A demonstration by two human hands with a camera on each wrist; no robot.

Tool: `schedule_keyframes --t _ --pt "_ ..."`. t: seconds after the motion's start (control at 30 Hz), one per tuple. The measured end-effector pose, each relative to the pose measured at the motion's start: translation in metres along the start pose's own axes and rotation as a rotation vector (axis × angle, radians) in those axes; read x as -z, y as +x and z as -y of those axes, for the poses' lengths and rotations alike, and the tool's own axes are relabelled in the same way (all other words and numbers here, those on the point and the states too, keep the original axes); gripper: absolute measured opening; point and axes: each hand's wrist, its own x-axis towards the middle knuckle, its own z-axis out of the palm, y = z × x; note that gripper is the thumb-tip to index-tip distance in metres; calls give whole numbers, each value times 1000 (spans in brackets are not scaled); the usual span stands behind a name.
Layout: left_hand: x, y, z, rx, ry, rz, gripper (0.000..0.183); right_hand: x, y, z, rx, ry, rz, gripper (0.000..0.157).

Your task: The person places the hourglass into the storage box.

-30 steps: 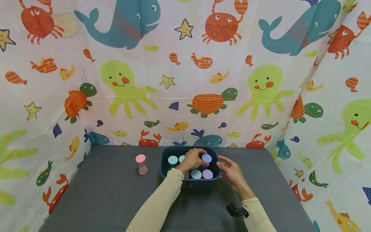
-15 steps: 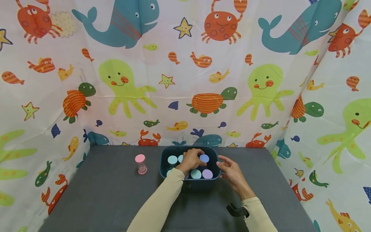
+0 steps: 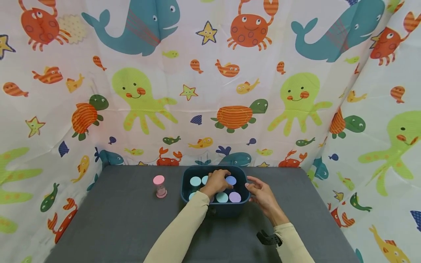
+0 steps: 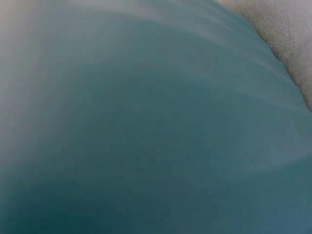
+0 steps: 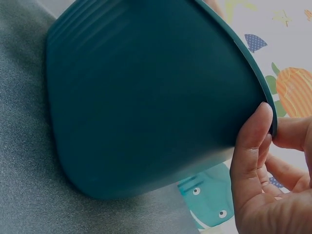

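A dark teal bin stands on the table, holding several round-topped pieces. My left hand reaches over its near wall, thumb and fingers about a blue-topped sand timer, whose lower part is hidden. Mint tops and a lavender top show around that hand, which covers part of the others. At the bin's right end, my right hand pinches the rim; in the right wrist view its thumb lies on the outer wall and a finger goes over the edge. Bin wall fills most of the left wrist view.
A pink sand timer stands upright on the grey table, left of the bin. Behind the table hangs a curtain printed with sea animals, which continues along both sides.
The blue-topped sand timer has shifted slightly left and lower in the bin, with my left hand on it. My right hand stays at the rim.
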Motion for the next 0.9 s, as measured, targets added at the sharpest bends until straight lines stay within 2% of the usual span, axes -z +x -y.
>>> schedule_keyframes --t 0.2,0.33,0.63,0.77,0.9 --pt "5 -4 0 46 -108 31 58 -2 1 -3 -2 14 -5 46" --pt "11 -6 2 11 -125 10 55 -1 2 -3 4 14 -4 45" --pt "31 -30 10 -105 -211 -78 45 -3 -1 -4 -8 16 -8 45" --pt "44 -42 16 -148 -226 -148 41 -3 -1 -3 -8 25 -4 45" --pt "64 -53 21 -169 -240 -239 38 -3 0 -1 -4 21 -8 46"
